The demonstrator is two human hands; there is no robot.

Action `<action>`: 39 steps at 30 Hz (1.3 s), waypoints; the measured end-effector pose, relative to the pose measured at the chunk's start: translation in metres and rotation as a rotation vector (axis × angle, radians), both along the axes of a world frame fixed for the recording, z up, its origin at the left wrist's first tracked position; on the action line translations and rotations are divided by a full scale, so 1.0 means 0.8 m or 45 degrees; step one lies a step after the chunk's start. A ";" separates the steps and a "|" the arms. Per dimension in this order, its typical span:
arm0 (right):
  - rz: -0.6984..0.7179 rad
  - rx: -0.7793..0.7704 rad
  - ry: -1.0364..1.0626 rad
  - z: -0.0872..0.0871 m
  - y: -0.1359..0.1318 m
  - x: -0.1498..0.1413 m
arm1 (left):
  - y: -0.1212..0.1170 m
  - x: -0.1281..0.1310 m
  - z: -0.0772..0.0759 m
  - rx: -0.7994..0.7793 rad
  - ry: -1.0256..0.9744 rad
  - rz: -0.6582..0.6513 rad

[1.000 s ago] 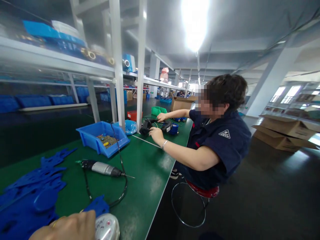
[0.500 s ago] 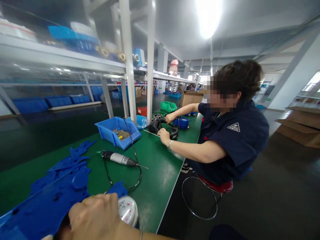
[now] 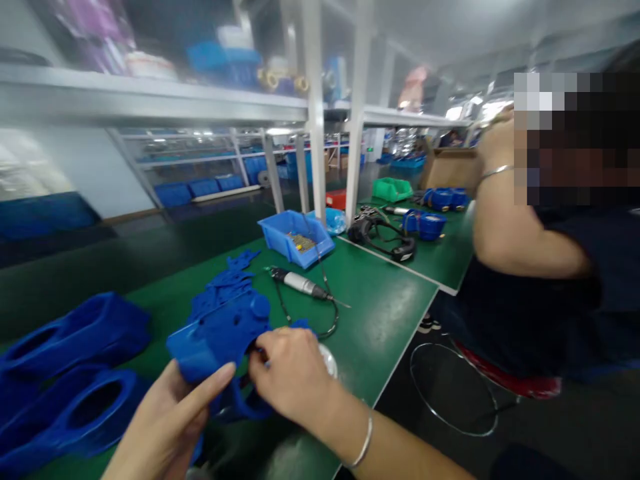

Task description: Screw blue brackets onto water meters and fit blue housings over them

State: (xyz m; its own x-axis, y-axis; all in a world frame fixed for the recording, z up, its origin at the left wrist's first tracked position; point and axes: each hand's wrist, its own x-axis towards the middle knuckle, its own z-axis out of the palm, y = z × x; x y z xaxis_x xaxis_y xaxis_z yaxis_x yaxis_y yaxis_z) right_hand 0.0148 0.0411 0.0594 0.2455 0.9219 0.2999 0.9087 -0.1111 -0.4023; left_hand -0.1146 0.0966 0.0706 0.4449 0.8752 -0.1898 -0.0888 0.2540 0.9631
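A blue plastic housing (image 3: 220,337) is held up over the bench, tilted. My left hand (image 3: 173,417) grips its near side, thumb stretched along it and the other fingers underneath. At its right edge my right hand (image 3: 293,373) is closed, fingertips pinched beside a small dark thing that I cannot make out. A round white-topped part (image 3: 327,361) is half hidden behind the right hand. Farther back lie a pile of flat blue plastic pieces (image 3: 220,290) and an electric screwdriver (image 3: 303,285) with its cable. To the left rest large blue housings (image 3: 95,413) with round openings.
A blue bin (image 3: 280,235) of small metal parts stands by the shelf post (image 3: 356,120). Beyond are a black headset-like thing (image 3: 403,250), blue round parts (image 3: 430,227) and a green bin (image 3: 393,189). A co-worker (image 3: 525,240) sits on a red stool at right.
The view has swung left, so the bench appears farther right. My left hand and the large housings have come into view. The co-worker's arm has risen from the bench towards the head.
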 end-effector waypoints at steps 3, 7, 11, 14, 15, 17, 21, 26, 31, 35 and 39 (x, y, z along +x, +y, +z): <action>-0.047 0.039 0.048 -0.004 0.000 0.004 | -0.004 -0.001 0.014 0.043 -0.031 -0.077; -0.081 0.067 0.021 -0.008 -0.002 0.002 | -0.006 0.003 0.018 -0.038 -0.081 -0.109; -0.114 0.090 -0.038 -0.007 -0.002 -0.001 | -0.001 -0.002 0.015 -0.162 -0.081 -0.145; -0.136 0.107 -0.056 -0.007 -0.001 -0.001 | 0.002 -0.005 0.013 -0.198 -0.068 -0.165; -0.137 0.111 -0.059 -0.007 0.000 -0.001 | 0.002 -0.005 0.013 -0.198 -0.065 -0.158; -0.126 0.118 -0.062 -0.007 0.001 -0.001 | 0.001 -0.005 0.015 -0.197 -0.068 -0.138; -0.065 0.114 -0.050 -0.008 0.002 0.000 | -0.004 -0.003 0.018 -0.169 -0.058 -0.086; -0.007 0.105 0.004 -0.010 -0.002 0.007 | -0.005 0.001 0.018 -0.119 -0.094 -0.088; 0.048 0.135 0.082 -0.012 -0.009 0.016 | -0.006 0.002 0.016 -0.115 -0.052 -0.103; 0.114 0.184 0.164 -0.016 -0.011 0.020 | -0.008 -0.003 0.017 -0.061 -0.004 -0.078; 0.140 0.245 0.275 -0.020 -0.013 0.020 | -0.012 -0.004 0.021 0.005 0.097 0.001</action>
State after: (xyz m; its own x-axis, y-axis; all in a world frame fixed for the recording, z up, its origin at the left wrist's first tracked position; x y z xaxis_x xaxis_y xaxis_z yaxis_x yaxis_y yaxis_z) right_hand 0.0310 0.0310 0.0437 0.2246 0.8777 0.4233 0.8024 0.0799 -0.5915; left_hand -0.1181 0.0866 0.0874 0.4287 0.8764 -0.2192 -0.0157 0.2498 0.9682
